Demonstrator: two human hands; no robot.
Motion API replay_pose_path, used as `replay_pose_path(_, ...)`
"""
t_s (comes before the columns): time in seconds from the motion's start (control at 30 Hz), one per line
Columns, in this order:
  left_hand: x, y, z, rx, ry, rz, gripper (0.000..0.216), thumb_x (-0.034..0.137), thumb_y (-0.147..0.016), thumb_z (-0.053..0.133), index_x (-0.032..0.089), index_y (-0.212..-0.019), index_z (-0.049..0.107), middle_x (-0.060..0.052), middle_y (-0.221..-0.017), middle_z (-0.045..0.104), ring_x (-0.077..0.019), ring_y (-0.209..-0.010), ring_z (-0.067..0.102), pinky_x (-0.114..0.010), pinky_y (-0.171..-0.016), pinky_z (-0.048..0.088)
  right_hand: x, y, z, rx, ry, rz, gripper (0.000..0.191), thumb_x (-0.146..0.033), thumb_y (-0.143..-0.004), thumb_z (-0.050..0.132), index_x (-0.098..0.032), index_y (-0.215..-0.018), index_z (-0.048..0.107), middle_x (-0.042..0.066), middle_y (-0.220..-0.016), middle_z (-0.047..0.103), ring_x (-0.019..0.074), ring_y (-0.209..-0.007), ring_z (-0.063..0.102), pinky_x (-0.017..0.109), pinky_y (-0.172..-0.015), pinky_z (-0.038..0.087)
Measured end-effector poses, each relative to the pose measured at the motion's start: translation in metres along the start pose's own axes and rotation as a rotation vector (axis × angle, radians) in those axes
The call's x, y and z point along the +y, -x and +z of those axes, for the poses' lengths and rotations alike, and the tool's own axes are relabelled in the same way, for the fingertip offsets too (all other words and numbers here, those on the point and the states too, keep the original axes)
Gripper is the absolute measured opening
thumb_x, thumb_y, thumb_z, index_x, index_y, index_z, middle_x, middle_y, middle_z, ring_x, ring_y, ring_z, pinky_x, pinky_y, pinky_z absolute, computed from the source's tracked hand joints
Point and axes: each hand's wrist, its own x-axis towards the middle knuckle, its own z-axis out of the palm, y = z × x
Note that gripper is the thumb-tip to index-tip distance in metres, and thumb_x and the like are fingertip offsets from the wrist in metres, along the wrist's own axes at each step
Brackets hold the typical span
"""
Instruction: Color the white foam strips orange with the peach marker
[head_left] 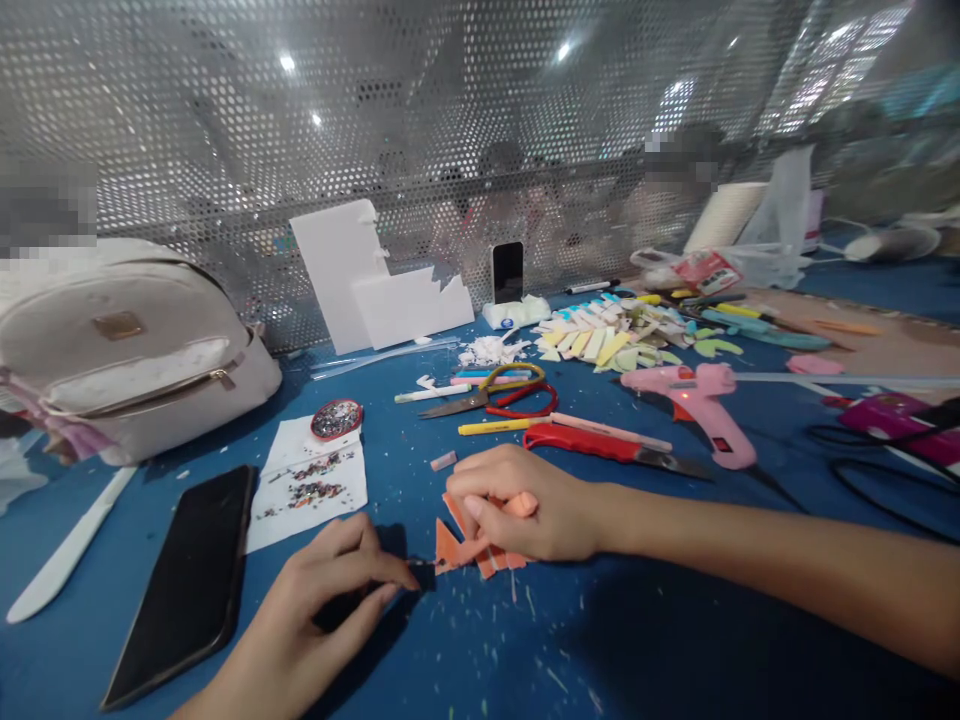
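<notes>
My right hand [517, 505] rests on the blue table with its fingers curled over a cluster of orange foam pieces [480, 548], pressing them down. My left hand [330, 605] lies just left of them, thumb and forefinger pinched together near the tip of one orange piece; what it pinches is too small to make out. A small pink foam scrap [443, 461] lies above the right hand.
A black phone [187, 585] and a paper with sequins [311, 485] lie at left, a beige bag [127, 350] behind. Scissors [502, 392], a red cutter [607, 448], a pink glue gun [701, 400], foam scraps [607, 340] and white foam boards [375, 280] fill the middle and back.
</notes>
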Motion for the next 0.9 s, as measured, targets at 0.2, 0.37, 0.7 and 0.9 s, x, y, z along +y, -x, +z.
replay_pose_path(0.2, -0.007, 0.005, 0.002, -0.033, -0.095, -0.021, 0.030, 0.026, -0.101, 0.045, 0.027, -0.126, 0.061, -0.002, -0.089, 0.061, -0.0118, -0.081, 0.063, -0.020, -0.071, 0.052, 0.003, -0.001, -0.003, -0.044, -0.029, -0.007, 0.027, -0.022, -0.089, 0.034, -0.021, -0.063, 0.026, -0.005, -0.058, 0.032, 0.0115, -0.056, 0.033, 0.026, -0.061, 0.031)
replay_pose_path(0.37, -0.009, 0.006, 0.003, -0.057, -0.063, -0.040, 0.030, 0.026, -0.102, 0.044, 0.027, -0.127, 0.061, -0.002, -0.091, 0.061, -0.0112, -0.082, 0.063, -0.019, -0.073, 0.052, 0.007, 0.000, -0.007, -0.043, -0.089, -0.018, 0.027, -0.019, -0.090, 0.036, -0.021, -0.063, 0.030, -0.005, -0.059, 0.033, 0.0107, -0.056, 0.034, 0.025, -0.060, 0.030)
replay_pose_path(0.7, -0.013, 0.008, 0.003, -0.096, -0.038, -0.132, 0.032, 0.028, -0.102, 0.044, 0.033, -0.131, 0.059, -0.001, -0.094, 0.061, -0.0115, -0.087, 0.062, -0.019, -0.076, 0.049, 0.007, 0.001, -0.001, -0.016, -0.098, 0.067, 0.026, -0.027, -0.096, 0.041, -0.020, -0.071, 0.037, -0.003, -0.069, 0.045, 0.0127, -0.068, 0.046, 0.030, -0.076, 0.040)
replay_pose_path(0.9, -0.012, 0.007, 0.002, -0.088, -0.042, -0.133, 0.033, 0.029, -0.102, 0.043, 0.034, -0.131, 0.058, -0.001, -0.093, 0.061, -0.0114, -0.086, 0.061, -0.019, -0.075, 0.048, 0.009, 0.000, -0.001, -0.050, -0.105, 0.091, 0.025, -0.028, -0.096, 0.045, -0.020, -0.072, 0.043, -0.003, -0.069, 0.048, 0.0132, -0.068, 0.048, 0.035, -0.088, 0.043)
